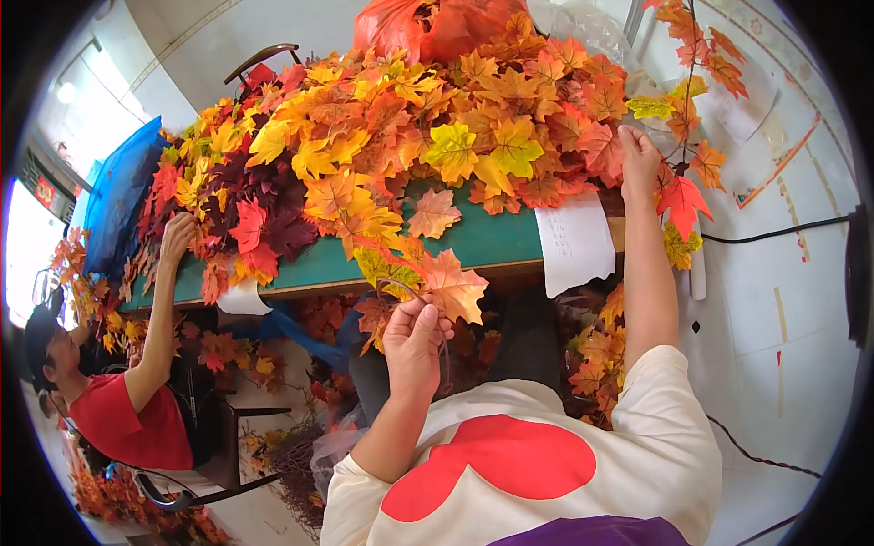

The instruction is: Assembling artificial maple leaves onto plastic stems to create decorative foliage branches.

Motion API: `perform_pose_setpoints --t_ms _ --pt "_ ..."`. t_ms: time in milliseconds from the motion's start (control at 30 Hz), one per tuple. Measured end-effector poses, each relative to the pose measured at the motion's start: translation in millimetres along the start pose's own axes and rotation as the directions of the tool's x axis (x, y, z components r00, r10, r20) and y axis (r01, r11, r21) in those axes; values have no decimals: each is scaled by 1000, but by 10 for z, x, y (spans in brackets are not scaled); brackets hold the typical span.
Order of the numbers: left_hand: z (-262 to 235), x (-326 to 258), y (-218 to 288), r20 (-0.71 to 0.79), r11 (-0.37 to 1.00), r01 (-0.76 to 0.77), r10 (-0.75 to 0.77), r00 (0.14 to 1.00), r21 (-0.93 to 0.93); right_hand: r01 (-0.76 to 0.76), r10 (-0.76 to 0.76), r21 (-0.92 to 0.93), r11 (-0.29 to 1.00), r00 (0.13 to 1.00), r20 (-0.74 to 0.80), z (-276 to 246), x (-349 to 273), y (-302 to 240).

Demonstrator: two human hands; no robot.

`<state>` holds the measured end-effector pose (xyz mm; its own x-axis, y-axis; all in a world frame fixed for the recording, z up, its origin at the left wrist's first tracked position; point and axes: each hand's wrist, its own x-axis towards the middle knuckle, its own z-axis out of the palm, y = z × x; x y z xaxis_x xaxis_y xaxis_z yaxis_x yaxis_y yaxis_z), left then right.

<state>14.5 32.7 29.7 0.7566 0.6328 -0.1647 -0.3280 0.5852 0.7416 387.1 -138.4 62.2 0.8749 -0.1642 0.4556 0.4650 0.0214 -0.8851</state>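
My left hand (417, 344) is closed in a pinch on a thin brown stem (401, 286). Artificial maple leaves in orange and yellow-green (452, 286) hang from this stem, in front of the table's near edge. My right arm stretches forward, and my right hand (641, 162) is at the right end of a big leaf pile (382, 123). Its fingers are curled against a pink-orange maple leaf (601, 151), with the fingertips partly hidden. Beside that hand hangs a leafy branch (685, 127) with red, orange and yellow leaves.
The pile covers most of a green table (496, 238). Paper sheets (575, 244) hang over its front edge. An orange-red plastic bag (437, 27) stands behind. At left, a co-worker in a red shirt (132, 423) reaches into the pile. More leaves (601, 355) lie below; a black cable (778, 232) runs at right.
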Motion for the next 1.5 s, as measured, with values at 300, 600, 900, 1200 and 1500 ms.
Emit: perform_pose_setpoints --t_ms 300,600,900,1200,1500 --pt "-63 4 23 -21 998 8 -10 1000 -60 257 -259 29 966 952 165 374 -140 -621" --pt "-167 131 77 -106 993 -17 5 994 -115 749 -477 -8 662 430 767 276 -1904 -1298" --pt "-149 81 -14 -66 995 -77 73 995 -60 504 -466 321 802 191 864 422 -2531 -1312" --pt "-138 -71 47 -6 973 39 -42 999 -230 296 -250 118 948 463 850 454 -2521 -1200" --pt "-115 -72 32 -4 976 50 -52 999 -214 389 -369 196 900 441 818 446 -2504 -1131"
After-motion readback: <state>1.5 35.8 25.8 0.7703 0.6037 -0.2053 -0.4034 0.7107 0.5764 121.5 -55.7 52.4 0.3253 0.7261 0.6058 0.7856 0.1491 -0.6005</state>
